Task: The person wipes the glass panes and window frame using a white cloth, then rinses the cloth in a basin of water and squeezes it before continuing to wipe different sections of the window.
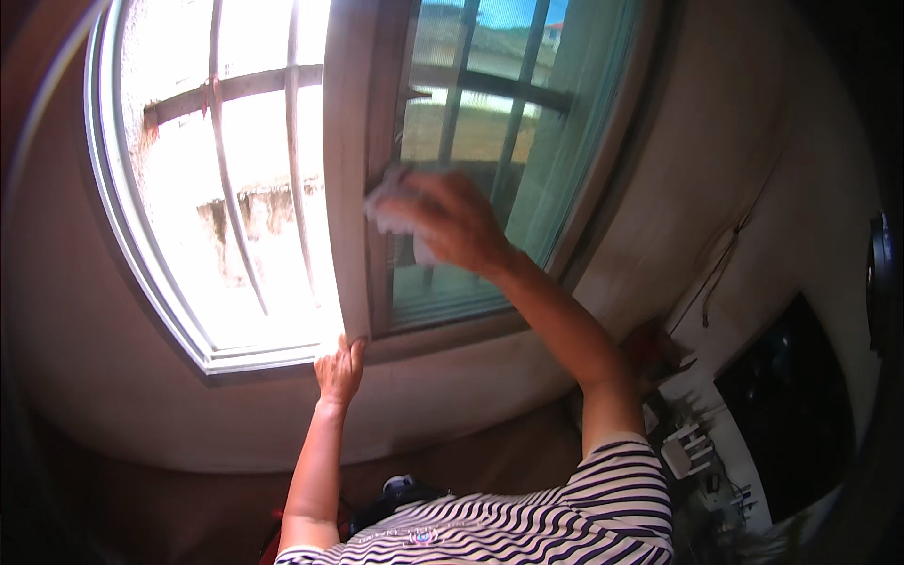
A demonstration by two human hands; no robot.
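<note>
A sliding window fills the upper part of the view, its left half letting in bright light. My right hand (452,215) grips a pale crumpled cloth (388,201) against the inner edge of the closed pane's frame, beside the window glass (480,176); both hand and cloth are blurred. My left hand (340,371) rests at the bottom end of the upright window frame (349,176), fingers on the sill's edge; whether it grips the frame cannot be told. Metal bars (296,155) stand outside the window.
At the lower right are a dark flat screen (791,402), a white router (685,452) and several small things with cables. A cord (720,265) hangs on the wall right of the window. Another dark object (878,282) is at the far right edge.
</note>
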